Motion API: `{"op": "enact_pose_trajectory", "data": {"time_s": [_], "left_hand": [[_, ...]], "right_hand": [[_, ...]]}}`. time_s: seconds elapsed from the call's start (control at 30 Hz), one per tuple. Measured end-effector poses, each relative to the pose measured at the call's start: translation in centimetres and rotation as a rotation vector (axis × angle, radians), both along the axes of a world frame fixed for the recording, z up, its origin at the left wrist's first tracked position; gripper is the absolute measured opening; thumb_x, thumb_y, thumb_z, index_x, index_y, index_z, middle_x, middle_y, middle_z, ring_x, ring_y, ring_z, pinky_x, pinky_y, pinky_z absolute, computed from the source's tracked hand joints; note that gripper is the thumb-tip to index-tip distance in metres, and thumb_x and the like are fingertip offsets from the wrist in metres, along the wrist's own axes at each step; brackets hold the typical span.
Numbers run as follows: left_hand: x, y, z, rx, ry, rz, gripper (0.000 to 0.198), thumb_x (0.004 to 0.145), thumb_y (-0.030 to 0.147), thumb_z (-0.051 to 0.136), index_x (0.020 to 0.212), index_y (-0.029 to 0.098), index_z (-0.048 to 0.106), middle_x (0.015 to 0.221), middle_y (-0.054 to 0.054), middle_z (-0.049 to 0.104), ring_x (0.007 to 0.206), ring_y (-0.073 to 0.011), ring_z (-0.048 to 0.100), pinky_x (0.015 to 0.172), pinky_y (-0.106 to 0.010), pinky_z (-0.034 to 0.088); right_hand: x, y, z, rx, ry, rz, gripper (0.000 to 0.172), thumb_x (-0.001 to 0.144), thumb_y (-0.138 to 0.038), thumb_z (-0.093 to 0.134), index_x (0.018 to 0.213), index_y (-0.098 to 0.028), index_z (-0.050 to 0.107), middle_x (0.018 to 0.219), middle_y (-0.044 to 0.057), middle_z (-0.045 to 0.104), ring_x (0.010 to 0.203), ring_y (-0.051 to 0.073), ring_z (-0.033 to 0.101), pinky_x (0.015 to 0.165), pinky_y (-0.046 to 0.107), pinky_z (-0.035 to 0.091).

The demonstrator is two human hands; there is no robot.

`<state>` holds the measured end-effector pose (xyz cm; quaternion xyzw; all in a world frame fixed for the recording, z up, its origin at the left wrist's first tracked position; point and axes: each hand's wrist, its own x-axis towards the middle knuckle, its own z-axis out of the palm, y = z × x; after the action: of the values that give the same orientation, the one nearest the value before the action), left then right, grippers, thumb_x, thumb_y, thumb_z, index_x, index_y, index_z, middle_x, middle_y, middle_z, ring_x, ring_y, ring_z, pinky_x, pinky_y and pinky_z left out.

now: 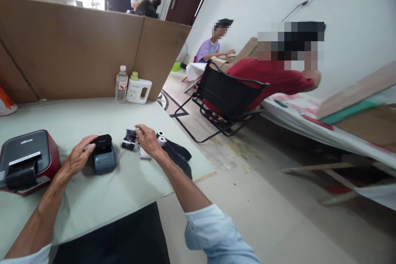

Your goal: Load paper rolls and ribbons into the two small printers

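Note:
A small dark blue-grey portable label printer [104, 161] stands on the table with its black lid [103, 141] raised. My left hand [81, 154] is closed on the edge of that lid, thumb on the near side and fingers behind. To the right, my right hand [147, 138] hovers with loosely bent fingers apart beside a small black wrapped packet [130, 139]; nothing shows in its grasp. White paper rolls [161, 140] and a white box [144, 154] lie partly hidden by this hand. A black strap-like item [177, 154] lies under my right forearm.
A larger red and black printer [29, 161] stands at left. Behind are a water bottle [121, 84], a white jug [138, 89] and a cardboard partition [77, 53]. Right of the table, a person in red sits in a black folding chair [230, 90]; other people are farther back.

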<state>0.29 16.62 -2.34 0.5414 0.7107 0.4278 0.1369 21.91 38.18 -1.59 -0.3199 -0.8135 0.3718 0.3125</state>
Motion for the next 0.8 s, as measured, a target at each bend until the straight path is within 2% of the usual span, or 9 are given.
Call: {"op": "enact_pose_trajectory", "data": {"time_s": [0.07, 0.13, 0.3, 0.4, 0.53, 0.67, 0.8], "left_hand": [[-0.1, 0.1, 0.0, -0.002, 0.007, -0.002, 0.056, 0.098, 0.055, 0.045, 0.136, 0.018, 0.064, 0.145, -0.012, 0.064, 0.137, -0.0293, 0.057, 0.122, -0.048, 0.039], [-0.1, 0.1, -0.1, -0.005, 0.003, -0.005, 0.056, 0.098, 0.056, 0.045, 0.136, 0.018, 0.064, 0.144, -0.012, 0.064, 0.136, -0.0294, 0.058, 0.122, -0.049, 0.039], [-0.2, 0.3, -0.1, 0.003, -0.019, -0.01, 0.056, 0.098, 0.056, 0.045, 0.134, 0.019, 0.064, 0.143, -0.012, 0.065, 0.135, -0.0293, 0.058, 0.123, -0.05, 0.038], [-0.1, 0.3, -0.1, 0.006, -0.02, -0.006, 0.055, 0.098, 0.055, 0.046, 0.134, 0.018, 0.065, 0.143, -0.012, 0.065, 0.135, -0.0294, 0.058, 0.123, -0.051, 0.038], [-0.1, 0.2, -0.1, 0.003, -0.011, -0.002, 0.054, 0.098, 0.055, 0.046, 0.133, 0.019, 0.065, 0.143, -0.012, 0.065, 0.136, -0.0294, 0.058, 0.122, -0.051, 0.039], [-0.2, 0.2, -0.2, 0.001, 0.0, 0.0, 0.054, 0.097, 0.055, 0.046, 0.134, 0.019, 0.064, 0.143, -0.012, 0.065, 0.135, -0.0301, 0.058, 0.122, -0.052, 0.039], [-0.1, 0.2, -0.2, -0.006, -0.018, 0.003, 0.056, 0.096, 0.056, 0.047, 0.134, 0.018, 0.064, 0.144, -0.013, 0.064, 0.137, -0.0303, 0.057, 0.123, -0.052, 0.038]], "right_hand": [[0.8, 0.5, 0.2, 0.04, -0.01, -0.04, 0.023, 0.097, -0.02, 0.05, 0.113, -0.02, 0.067, 0.101, 0.007, 0.076, 0.083, 0.02, 0.072, 0.08, 0.032, 0.055], [2.4, 0.4, 0.4, 0.099, -0.052, -0.046, 0.024, 0.097, -0.018, 0.052, 0.115, -0.019, 0.067, 0.114, 0.011, 0.074, 0.098, 0.023, 0.071, 0.09, 0.036, 0.053], [6.9, -2.1, -0.5, 0.43, -0.407, 0.047, 0.015, 0.098, -0.022, 0.061, 0.113, -0.021, 0.066, 0.114, 0.012, 0.071, 0.106, 0.026, 0.067, 0.09, 0.036, 0.053], [7.9, -3.7, -1.6, 0.494, -0.538, 0.055, 0.014, 0.098, -0.023, 0.064, 0.112, -0.021, 0.064, 0.116, 0.012, 0.068, 0.108, 0.028, 0.065, 0.086, 0.036, 0.054], [7.9, -4.5, -2.6, 0.439, -0.54, 0.074, 0.015, 0.096, -0.022, 0.068, 0.11, -0.022, 0.064, 0.113, 0.011, 0.068, 0.107, 0.028, 0.065, 0.084, 0.035, 0.053], [8.5, -4.6, -3.1, 0.309, -0.303, 0.115, 0.017, 0.098, -0.025, 0.063, 0.115, -0.024, 0.064, 0.115, 0.009, 0.067, 0.106, 0.025, 0.065, 0.088, 0.036, 0.054], [9.2, -4.6, -3.7, 0.12, -0.182, -0.007, 0.031, 0.097, -0.031, 0.06, 0.125, -0.019, 0.06, 0.116, 0.011, 0.066, 0.095, 0.024, 0.067, 0.084, 0.039, 0.056]]}}
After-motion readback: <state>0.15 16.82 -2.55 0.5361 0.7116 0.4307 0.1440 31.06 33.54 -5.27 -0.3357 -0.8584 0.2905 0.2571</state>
